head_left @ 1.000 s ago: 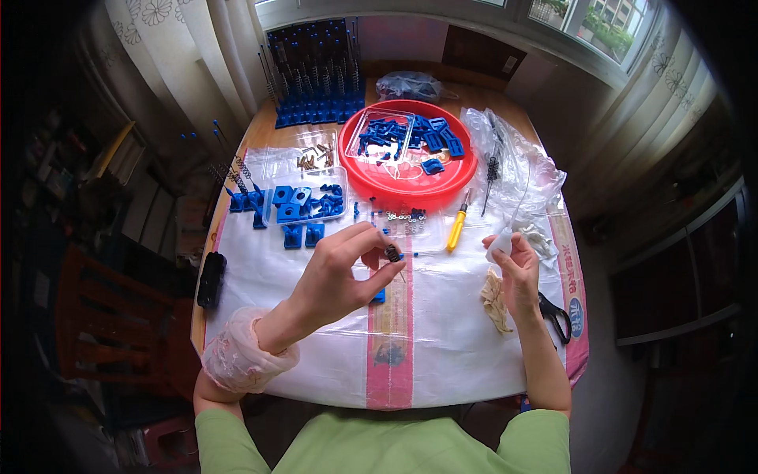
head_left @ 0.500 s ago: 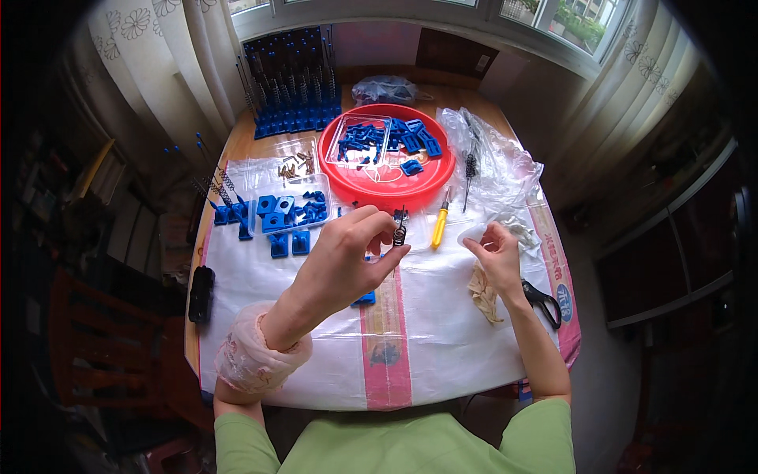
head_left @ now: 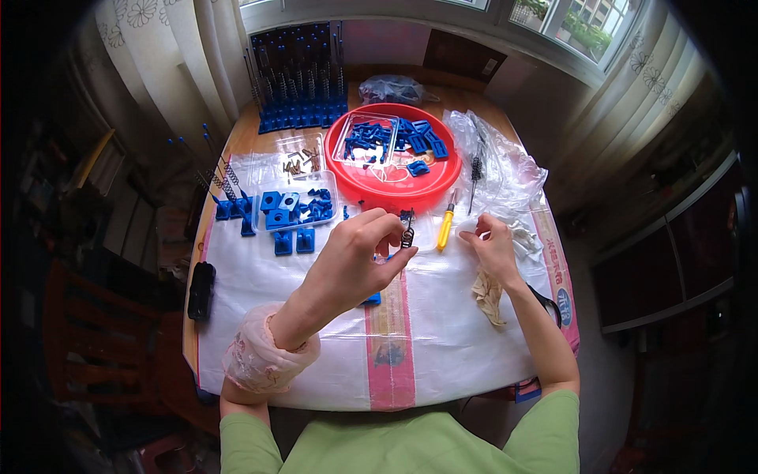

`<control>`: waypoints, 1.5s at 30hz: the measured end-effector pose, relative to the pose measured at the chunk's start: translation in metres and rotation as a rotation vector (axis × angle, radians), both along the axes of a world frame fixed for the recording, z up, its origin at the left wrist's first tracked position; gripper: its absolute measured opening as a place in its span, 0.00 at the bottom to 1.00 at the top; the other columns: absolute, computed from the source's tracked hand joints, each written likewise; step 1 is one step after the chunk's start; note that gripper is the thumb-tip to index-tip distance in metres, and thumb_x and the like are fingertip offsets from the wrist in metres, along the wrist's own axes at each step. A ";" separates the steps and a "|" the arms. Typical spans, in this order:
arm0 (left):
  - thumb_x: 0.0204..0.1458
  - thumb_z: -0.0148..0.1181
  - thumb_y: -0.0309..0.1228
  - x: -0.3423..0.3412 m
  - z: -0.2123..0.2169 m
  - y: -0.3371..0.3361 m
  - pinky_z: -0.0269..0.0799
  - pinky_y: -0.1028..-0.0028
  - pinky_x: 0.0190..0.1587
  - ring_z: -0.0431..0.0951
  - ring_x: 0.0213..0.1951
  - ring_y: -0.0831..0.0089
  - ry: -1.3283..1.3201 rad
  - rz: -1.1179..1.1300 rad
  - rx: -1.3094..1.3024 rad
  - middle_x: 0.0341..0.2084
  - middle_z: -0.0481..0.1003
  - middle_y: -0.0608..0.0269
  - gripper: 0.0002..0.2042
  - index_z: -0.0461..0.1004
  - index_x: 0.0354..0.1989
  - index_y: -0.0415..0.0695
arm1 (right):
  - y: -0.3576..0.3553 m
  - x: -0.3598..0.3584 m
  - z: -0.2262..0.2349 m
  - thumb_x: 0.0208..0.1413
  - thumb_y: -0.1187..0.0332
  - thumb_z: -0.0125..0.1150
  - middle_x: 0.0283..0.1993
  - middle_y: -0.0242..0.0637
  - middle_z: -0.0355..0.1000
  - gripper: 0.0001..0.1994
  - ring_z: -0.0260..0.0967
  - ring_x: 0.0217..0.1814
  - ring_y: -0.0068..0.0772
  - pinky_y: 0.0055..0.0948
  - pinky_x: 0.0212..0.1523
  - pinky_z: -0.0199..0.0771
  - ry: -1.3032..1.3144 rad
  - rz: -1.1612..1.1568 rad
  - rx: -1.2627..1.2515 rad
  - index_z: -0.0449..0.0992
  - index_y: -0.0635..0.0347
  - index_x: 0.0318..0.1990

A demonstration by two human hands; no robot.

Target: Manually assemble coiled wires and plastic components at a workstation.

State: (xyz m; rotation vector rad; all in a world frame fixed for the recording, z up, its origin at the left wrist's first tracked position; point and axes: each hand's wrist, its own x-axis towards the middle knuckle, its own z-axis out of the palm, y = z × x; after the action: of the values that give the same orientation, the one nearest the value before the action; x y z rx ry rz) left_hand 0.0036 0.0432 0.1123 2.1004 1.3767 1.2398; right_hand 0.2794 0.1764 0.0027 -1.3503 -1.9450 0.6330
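Note:
Over the middle of the table, my left hand (head_left: 359,251) pinches a small dark coil spring (head_left: 408,235), held upright between thumb and fingers. My right hand (head_left: 493,246) is closed, its fingertips at a small whitish translucent piece (head_left: 467,227) whose kind I cannot make out. Between the hands, a yellow-handled screwdriver (head_left: 445,229) lies on the white sheet. Beneath my left hand, a blue plastic part (head_left: 373,299) is mostly hidden. A crumpled beige cloth or glove (head_left: 489,296) lies below my right hand.
A red basin (head_left: 442,183) holds blue parts and a clear tray. Left of it are a clear box (head_left: 335,195) of blue pieces and a tray of brass-coloured pins (head_left: 302,162). Spring-topped blue assemblies (head_left: 300,114) stand behind. Plastic bags (head_left: 505,166) and scissors (head_left: 550,304) lie right.
The whole view has shifted slightly. My right hand has moved a little left with the whitish piece, covering more of it. My left hand keeps its pinch on the spring.

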 end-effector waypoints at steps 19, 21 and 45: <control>0.51 0.74 0.26 -0.001 -0.005 0.004 0.73 0.76 0.30 0.77 0.27 0.76 0.023 -0.001 -0.003 0.26 0.77 0.63 0.10 0.76 0.31 0.37 | -0.039 0.012 0.033 0.54 0.72 0.72 0.29 0.33 0.75 0.08 0.69 0.29 0.20 0.27 0.33 0.71 0.012 -0.106 0.109 0.79 0.66 0.36; 0.50 0.74 0.26 -0.001 -0.005 0.002 0.73 0.76 0.30 0.77 0.26 0.76 0.026 0.007 -0.008 0.26 0.77 0.62 0.10 0.76 0.31 0.37 | -0.061 0.004 0.051 0.57 0.73 0.69 0.29 0.32 0.75 0.06 0.70 0.30 0.20 0.26 0.33 0.71 0.077 -0.026 -0.018 0.79 0.65 0.36; 0.49 0.75 0.26 0.008 -0.009 -0.011 0.74 0.75 0.34 0.77 0.28 0.75 -0.063 -0.072 -0.010 0.31 0.78 0.62 0.15 0.79 0.44 0.39 | -0.095 -0.053 0.054 0.60 0.78 0.66 0.34 0.38 0.78 0.05 0.76 0.30 0.22 0.23 0.32 0.77 0.395 0.484 -0.114 0.80 0.71 0.42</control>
State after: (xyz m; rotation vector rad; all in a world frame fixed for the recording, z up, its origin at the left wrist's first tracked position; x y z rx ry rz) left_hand 0.0119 0.0326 0.1030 2.0671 1.2666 1.2568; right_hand 0.2269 0.0812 0.0569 -0.7322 -1.9242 1.1596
